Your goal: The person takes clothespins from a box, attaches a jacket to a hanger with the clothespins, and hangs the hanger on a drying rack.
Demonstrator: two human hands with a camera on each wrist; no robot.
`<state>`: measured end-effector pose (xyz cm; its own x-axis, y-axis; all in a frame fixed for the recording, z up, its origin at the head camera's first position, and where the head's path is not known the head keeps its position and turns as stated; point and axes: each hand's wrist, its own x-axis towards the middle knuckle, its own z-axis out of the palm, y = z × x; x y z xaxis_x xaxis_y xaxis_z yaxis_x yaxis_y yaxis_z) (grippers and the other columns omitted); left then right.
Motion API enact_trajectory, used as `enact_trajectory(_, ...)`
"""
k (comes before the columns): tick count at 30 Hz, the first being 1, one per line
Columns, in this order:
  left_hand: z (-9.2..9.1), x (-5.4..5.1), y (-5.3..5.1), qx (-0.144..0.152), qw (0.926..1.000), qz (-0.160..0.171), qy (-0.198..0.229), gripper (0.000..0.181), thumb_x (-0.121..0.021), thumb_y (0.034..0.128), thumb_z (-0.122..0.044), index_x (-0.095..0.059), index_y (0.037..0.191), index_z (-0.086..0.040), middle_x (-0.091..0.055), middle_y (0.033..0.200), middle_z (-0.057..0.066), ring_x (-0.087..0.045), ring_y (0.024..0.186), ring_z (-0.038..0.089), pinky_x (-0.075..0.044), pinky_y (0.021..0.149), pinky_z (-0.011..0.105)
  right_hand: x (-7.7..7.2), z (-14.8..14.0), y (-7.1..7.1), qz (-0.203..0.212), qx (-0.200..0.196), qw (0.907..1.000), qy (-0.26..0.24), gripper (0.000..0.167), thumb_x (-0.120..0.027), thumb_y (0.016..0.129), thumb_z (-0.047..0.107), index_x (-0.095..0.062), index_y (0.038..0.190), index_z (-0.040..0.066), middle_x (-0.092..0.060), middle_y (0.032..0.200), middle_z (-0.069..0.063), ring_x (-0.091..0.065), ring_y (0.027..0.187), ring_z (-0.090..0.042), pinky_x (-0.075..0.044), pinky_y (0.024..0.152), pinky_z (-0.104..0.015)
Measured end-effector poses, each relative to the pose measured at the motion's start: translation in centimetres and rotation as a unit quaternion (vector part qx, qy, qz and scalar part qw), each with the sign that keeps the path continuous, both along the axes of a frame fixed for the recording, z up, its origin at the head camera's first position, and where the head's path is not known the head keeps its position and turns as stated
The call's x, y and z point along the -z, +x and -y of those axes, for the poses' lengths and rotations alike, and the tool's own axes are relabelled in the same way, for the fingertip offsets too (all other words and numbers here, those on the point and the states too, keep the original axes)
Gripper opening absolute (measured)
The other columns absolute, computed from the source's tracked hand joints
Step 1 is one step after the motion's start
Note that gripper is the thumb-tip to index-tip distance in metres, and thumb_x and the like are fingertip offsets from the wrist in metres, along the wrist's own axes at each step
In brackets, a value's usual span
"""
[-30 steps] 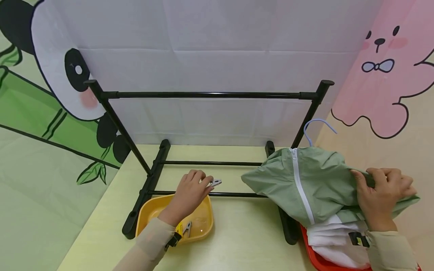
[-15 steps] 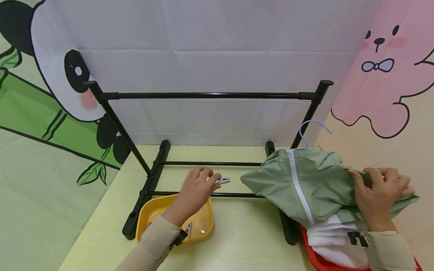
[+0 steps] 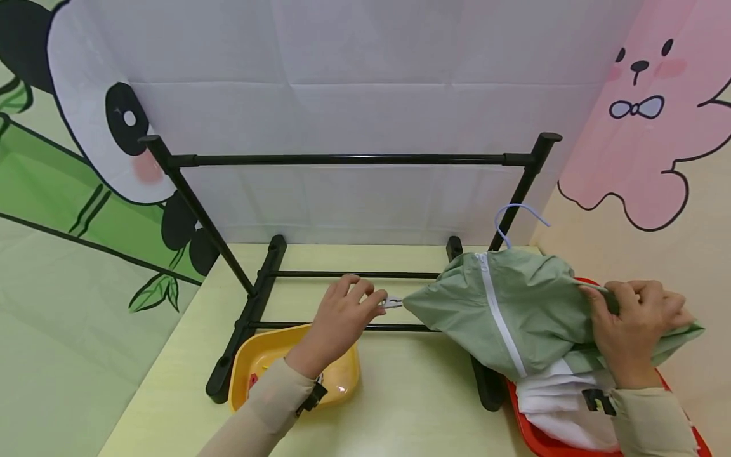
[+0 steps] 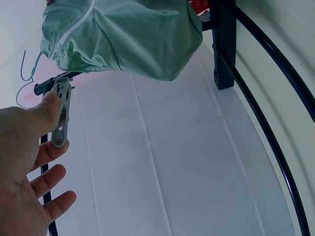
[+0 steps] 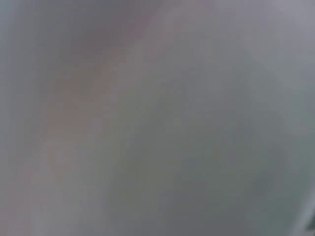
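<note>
Between thumb and forefinger my left hand (image 3: 342,324) pinches a grey clothespin (image 3: 391,303); the other fingers are spread loose in the left wrist view. The clothespin's tip is close to the left corner of a green zip-up garment (image 3: 537,304); whether they touch I cannot tell. My right hand (image 3: 636,327) grips the garment's right side, thumb in front. A blue hanger hook (image 3: 502,219) pokes out at the garment's top, beside the white zipper (image 3: 499,311). The right wrist view is too blurred to read.
A black rack (image 3: 342,160) stands on the pale table (image 3: 411,393). Below my left forearm is a yellow basin (image 3: 348,381) with small items. At the lower right, a red basket (image 3: 533,438) holds white cloth (image 3: 562,412).
My left hand has moved right with the clothespin, toward the garment's left corner. The garment, its hanger hook and my right hand have shifted slightly left.
</note>
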<state>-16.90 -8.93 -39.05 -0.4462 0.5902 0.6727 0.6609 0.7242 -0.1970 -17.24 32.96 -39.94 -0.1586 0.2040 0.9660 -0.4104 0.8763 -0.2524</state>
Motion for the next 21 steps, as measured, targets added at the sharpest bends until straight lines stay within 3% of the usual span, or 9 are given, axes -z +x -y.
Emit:
enact_trajectory(12, -1.2, -0.5, -0.4, 0.017, 0.9994, -0.018, 0.026, 0.031, -0.081, 0.081, -0.027, -0.063, 0.103, -0.016, -0.057, 0.094, 0.004, -0.054, 0.093, 0.026, -0.048, 0.077, 0.038, 0.0, 0.3, 0.1, 0.007, -0.009, 0.9999, 0.012, 0.073, -0.054, 0.089, 0.065, -0.056, 0.078, -0.007, -0.043, 0.082, -0.03, -0.026, 0.077, -0.051, -0.007, 0.093, -0.045)
enact_trajectory(15, -1.5, -0.6, -0.5, 0.019, 0.999, -0.025, 0.031, 0.03, -0.082, 0.0802, -0.027, -0.064, 0.102, -0.016, -0.057, 0.094, 0.004, -0.054, 0.092, 0.025, -0.047, 0.077, 0.038, 0.1, 0.3, 0.0, 0.008, -0.016, 0.9997, 0.017, 0.072, -0.055, 0.089, 0.064, -0.057, 0.078, -0.007, -0.042, 0.082, -0.03, -0.033, 0.08, -0.028, -0.005, 0.091, -0.044)
enact_trajectory(18, -1.9, -0.7, -0.6, 0.016, 0.999, -0.029, 0.031, 0.03, -0.082, 0.0805, -0.028, -0.064, 0.102, -0.016, -0.057, 0.094, 0.004, -0.054, 0.092, 0.025, -0.046, 0.077, 0.038, 0.2, 0.3, 0.0, 0.009, -0.022, 0.9995, 0.019, 0.072, -0.056, 0.089, 0.063, -0.057, 0.079, -0.008, -0.042, 0.081, -0.03, -0.024, 0.094, -0.01, -0.004, 0.089, -0.044)
enact_trajectory(19, -2.0, -0.8, -0.6, 0.013, 0.999, -0.029, 0.031, 0.029, -0.081, 0.0813, -0.028, -0.065, 0.102, -0.016, -0.057, 0.094, 0.004, -0.054, 0.092, 0.025, -0.046, 0.077, 0.038, 0.2, 0.2, 0.0, 0.01, -0.023, 0.9995, 0.019, 0.072, -0.056, 0.089, 0.063, -0.057, 0.079, -0.008, -0.042, 0.081, -0.029, -0.02, 0.098, -0.009, -0.004, 0.089, -0.043)
enact_trajectory(21, -2.2, -0.9, -0.7, 0.008, 0.9991, -0.028, 0.03, 0.027, -0.08, 0.0826, -0.029, -0.066, 0.103, -0.016, -0.057, 0.094, 0.004, -0.055, 0.093, 0.025, -0.046, 0.078, 0.038, 0.3, 0.2, -0.1, 0.011, -0.022, 0.9995, 0.02, 0.072, -0.056, 0.089, 0.063, -0.057, 0.079, -0.008, -0.042, 0.081, -0.029, -0.029, 0.087, -0.016, -0.004, 0.088, -0.044)
